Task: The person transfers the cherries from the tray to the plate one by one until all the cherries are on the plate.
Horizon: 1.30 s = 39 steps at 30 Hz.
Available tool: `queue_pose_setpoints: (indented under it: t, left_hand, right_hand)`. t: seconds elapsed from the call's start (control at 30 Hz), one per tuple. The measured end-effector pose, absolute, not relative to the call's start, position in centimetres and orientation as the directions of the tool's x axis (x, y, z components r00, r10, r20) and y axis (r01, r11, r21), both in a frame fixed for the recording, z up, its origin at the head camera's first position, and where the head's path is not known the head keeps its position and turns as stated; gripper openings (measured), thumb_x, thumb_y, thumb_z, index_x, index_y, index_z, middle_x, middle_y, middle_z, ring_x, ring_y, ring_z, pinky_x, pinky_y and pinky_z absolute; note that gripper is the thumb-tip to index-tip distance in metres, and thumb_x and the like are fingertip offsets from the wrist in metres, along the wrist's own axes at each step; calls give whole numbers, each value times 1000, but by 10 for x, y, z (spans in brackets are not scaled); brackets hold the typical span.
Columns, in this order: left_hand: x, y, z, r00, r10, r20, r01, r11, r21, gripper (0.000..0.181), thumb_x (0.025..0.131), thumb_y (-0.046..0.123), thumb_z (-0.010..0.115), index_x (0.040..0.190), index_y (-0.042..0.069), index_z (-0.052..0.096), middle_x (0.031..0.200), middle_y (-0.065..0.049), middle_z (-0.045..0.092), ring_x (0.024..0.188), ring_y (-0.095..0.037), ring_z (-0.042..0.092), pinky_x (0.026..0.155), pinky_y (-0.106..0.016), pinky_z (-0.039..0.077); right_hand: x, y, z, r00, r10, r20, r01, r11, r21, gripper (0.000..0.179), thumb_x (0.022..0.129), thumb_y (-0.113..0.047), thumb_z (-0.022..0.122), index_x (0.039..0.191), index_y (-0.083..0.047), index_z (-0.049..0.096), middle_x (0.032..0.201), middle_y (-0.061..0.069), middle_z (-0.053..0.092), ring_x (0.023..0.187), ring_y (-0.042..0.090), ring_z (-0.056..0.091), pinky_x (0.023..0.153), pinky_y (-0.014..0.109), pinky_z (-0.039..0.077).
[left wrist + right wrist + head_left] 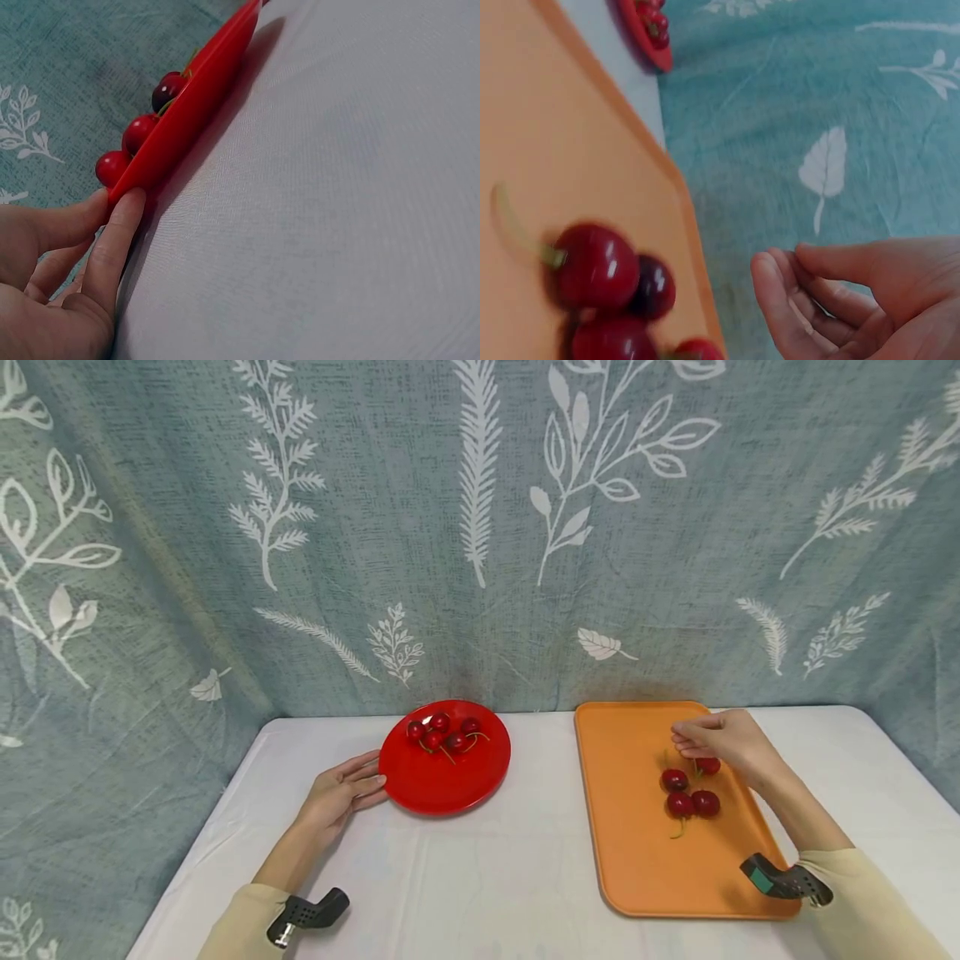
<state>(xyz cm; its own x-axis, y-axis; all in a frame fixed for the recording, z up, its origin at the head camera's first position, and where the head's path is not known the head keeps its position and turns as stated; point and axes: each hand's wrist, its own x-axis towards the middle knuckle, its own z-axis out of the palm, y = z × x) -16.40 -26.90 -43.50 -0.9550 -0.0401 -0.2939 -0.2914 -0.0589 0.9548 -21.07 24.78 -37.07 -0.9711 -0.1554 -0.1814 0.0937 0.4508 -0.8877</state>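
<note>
A red plate (442,787) lies on the white table, bearing several red cherries (457,742) with green stems near its far side. My left hand (339,795) is at the plate's left edge and pinches the rim between thumb and fingers. To the right, several dark red cherries (680,804) lie on an orange tray (637,860). Above the tray's far right part hovers my right hand (723,742), its fingers loosely bent and the thumb near the fingertips. Nothing shows between those fingers in the right wrist view. The hand partly covers one cherry (707,766) in the head view.
White cloth (525,860) covers the table between plate and tray. Behind the table hangs a blue-green curtain (420,568) with white leaf prints, close to the far rims of plate and tray. Both wrists carry black camera mounts (307,912).
</note>
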Motion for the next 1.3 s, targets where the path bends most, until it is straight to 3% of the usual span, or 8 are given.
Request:
queue_pose_setpoints:
  t: [0.2, 0.6, 1.3]
  left_hand:
    - [-166, -270, -434, -954, -38, -297, -295, -55, 954, 59, 96, 1, 59, 149, -4, 34, 138, -19, 53, 94, -10, 69, 85, -31, 57]
    - [-165, -269, -433, -954, -38, -298, -296, -45, 954, 60, 96, 1, 59, 149, -4, 33, 143, -22, 49, 95, -11, 69, 85, -31, 57]
    - [-163, -267, -434, -960, -43, -275, -274, -32, 961, 58, 96, 0, 59, 148, -5, 34, 143, -22, 48, 95, -9, 69, 85, -30, 57]
  right_hand:
    - [-199, 271, -377, -961, -161, -224, 110, 524, -845, 43, 100, -19, 56, 118, 20, 59, 94, 14, 74, 78, 12, 72, 77, 32, 60]
    - [-190, 290, -396, -938, -158, -308, 152, 613, -776, 32, 97, -11, 60, 97, 21, 67, 78, 10, 72, 67, 14, 69, 63, 28, 61]
    - [-204, 278, -409, -939, -29, -343, 284, 499, -819, 37, 93, -20, 67, 91, 17, 69, 69, 5, 71, 60, 10, 69, 59, 26, 60]
